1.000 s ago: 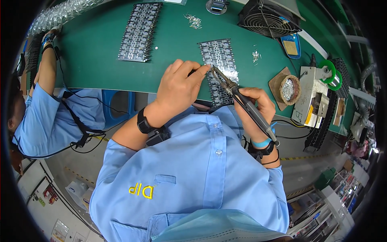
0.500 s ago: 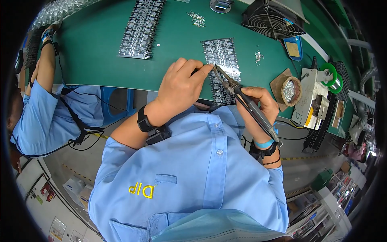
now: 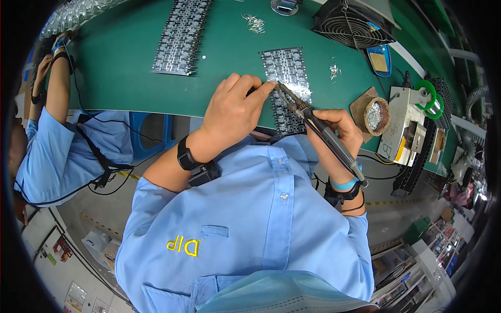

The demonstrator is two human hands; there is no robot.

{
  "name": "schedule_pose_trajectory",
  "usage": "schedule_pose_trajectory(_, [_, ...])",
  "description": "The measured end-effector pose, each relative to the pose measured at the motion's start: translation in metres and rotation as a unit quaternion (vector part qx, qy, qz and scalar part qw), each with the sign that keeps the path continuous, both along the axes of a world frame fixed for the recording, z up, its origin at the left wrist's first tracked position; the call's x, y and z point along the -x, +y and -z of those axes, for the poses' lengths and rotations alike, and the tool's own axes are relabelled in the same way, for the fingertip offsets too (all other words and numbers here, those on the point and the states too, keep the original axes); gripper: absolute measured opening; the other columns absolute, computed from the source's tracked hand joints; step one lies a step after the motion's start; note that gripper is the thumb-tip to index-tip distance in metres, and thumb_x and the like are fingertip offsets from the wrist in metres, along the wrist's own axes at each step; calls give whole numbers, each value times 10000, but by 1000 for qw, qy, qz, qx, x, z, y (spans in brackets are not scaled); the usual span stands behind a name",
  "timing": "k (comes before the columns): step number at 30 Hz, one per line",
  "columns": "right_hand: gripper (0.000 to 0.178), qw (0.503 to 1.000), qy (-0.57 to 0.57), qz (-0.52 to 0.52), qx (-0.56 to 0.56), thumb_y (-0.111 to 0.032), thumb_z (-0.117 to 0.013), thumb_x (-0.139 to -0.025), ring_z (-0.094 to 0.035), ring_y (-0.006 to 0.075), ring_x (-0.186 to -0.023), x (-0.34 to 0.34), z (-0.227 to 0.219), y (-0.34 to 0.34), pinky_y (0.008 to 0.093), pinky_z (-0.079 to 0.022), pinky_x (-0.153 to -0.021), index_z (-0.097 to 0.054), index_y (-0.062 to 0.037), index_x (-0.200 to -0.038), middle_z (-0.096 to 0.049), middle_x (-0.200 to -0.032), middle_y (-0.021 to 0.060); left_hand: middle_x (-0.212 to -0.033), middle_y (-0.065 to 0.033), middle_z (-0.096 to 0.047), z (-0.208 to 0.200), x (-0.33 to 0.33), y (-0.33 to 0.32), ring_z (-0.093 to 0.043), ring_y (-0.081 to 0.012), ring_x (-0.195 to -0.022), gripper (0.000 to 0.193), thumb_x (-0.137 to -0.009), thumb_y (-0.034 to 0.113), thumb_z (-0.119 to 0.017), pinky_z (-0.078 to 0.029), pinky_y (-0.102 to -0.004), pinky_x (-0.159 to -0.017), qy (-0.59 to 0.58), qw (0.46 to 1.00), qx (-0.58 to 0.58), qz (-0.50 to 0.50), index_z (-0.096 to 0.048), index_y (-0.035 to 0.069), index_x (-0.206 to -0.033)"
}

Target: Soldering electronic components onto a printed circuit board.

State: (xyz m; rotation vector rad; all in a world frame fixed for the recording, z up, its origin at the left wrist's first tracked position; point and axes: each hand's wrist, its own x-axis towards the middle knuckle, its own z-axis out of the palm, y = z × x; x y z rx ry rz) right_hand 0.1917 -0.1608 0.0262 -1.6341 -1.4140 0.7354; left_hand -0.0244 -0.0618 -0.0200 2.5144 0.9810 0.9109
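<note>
My right hand (image 3: 342, 128) is wrapped round a grey soldering iron (image 3: 334, 145), whose tip rests at the left edge of a panel of small circuit boards (image 3: 286, 61). Right beside that tip, my left hand (image 3: 232, 109) has thumb and forefinger pinched together at the panel's edge. Whatever lies between those fingertips is too small to make out. The panel lies flat near the bench's front edge, its lower part partly behind the iron. A small pile of thin metal pins (image 3: 334, 71) lies to its right, another pile (image 3: 254, 23) beyond it.
A second board panel (image 3: 181, 39) lies at the back left of the green bench (image 3: 115, 68). On the right stand a black fan (image 3: 350, 28), a sponge in a blue tray (image 3: 378, 62), a round pot (image 3: 383, 122) and a solder spool (image 3: 432, 101). A co-worker (image 3: 99, 138) sits left.
The iron's handle and my right hand have shifted very slightly, while its tip stays at the same spot. My left hand holds its pinch. At the left, the co-worker's arms have moved a little.
</note>
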Motion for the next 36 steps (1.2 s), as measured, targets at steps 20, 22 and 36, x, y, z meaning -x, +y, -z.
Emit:
schedule_pose_trajectory(20, [296, 927, -97, 306, -196, 102, -689, -890, -645, 168, -1037, -44, 17, -93, 282, -517, -897, -601, -9, -1150, -640, -1134, 114, -970, -61, -636, -1, 0, 0, -559, -255, -830, 345, -820, -1, -704, -489, -370, -747, -8, 1000, 14, -10, -755, 81, -1151])
schedule_pose_trajectory(22, [303, 935, -165, 284, -138, 108, -685, -889, -642, 181, -1043, -51, 19, -104, 289, -520, -896, -604, -13, -1156, -635, -1149, 121, -969, -59, -636, -1, 0, 0, -558, -255, -829, 345, -822, -1, -703, -487, -370, -745, -4, 1000, 11, -9, -755, 83, -1152])
schedule_pose_trajectory(36, [291, 993, 42, 29, -109, 105, -752, -825, -658, 139, -890, -9, -1, -20, 262, -525, -794, -650, 8, -1079, -701, -1008, 118, -965, -46, -628, 2, -3, 0, -567, -243, -850, 363, -819, 25, -712, -487, -378, -754, -9, 999, 14, -29, -735, 59, -1179])
